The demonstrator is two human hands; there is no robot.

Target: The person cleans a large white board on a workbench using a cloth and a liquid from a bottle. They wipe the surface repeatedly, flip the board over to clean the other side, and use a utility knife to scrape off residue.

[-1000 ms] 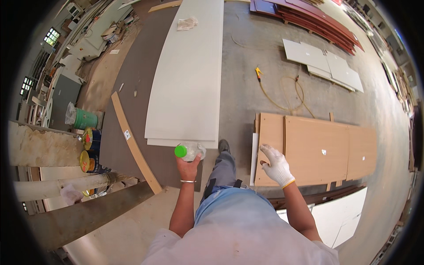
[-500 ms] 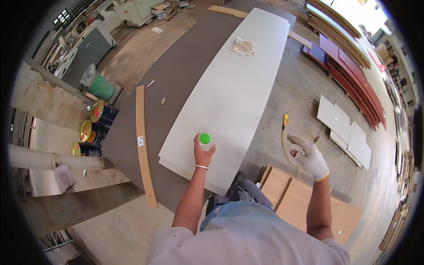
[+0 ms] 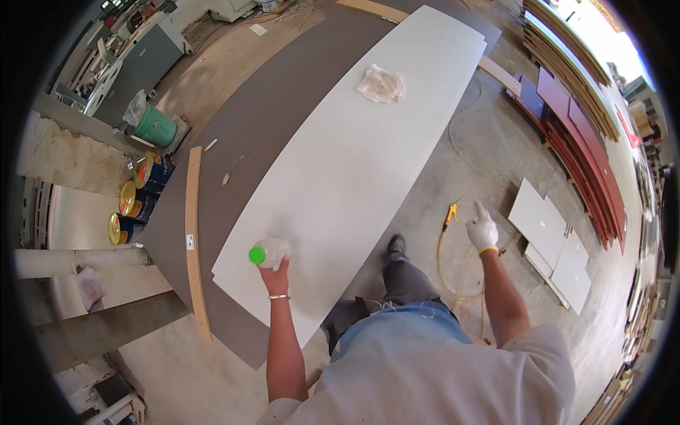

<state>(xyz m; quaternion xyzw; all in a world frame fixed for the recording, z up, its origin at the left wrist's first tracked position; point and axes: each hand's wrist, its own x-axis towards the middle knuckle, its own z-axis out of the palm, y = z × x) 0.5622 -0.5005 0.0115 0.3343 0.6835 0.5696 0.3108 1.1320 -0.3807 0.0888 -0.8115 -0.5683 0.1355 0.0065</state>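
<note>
Left hand: the left hand is bare, with a thin bracelet at the wrist, and is closed around a clear plastic bottle with a green cap.
Bottle: it is held tilted, almost lying, with the cap pointing left, just above the near end of the white panel; I judge the tilt lets the content come out on the surface, but no liquid can be seen.
Right hand: the right hand wears a white glove with an orange cuff; it holds nothing, the fingers are loosely open and one points up, out at the person's right side above the concrete floor.
White panel: a long white board that lies flat on a bigger dark brown board, which serves as tabletop; it runs from near the person to far right.
Rag: a crumpled pale cloth rests on the far part of the white panel, well apart from the bottle.
Wooden strip: a narrow light wood strip lies along the left edge of the dark board.
Floor at right: a yellow hose with a yellow nozzle lies near the gloved hand; small white panels are stacked further right.
Left side: paint cans and a green bucket stand on the floor beside the tabletop.
</note>
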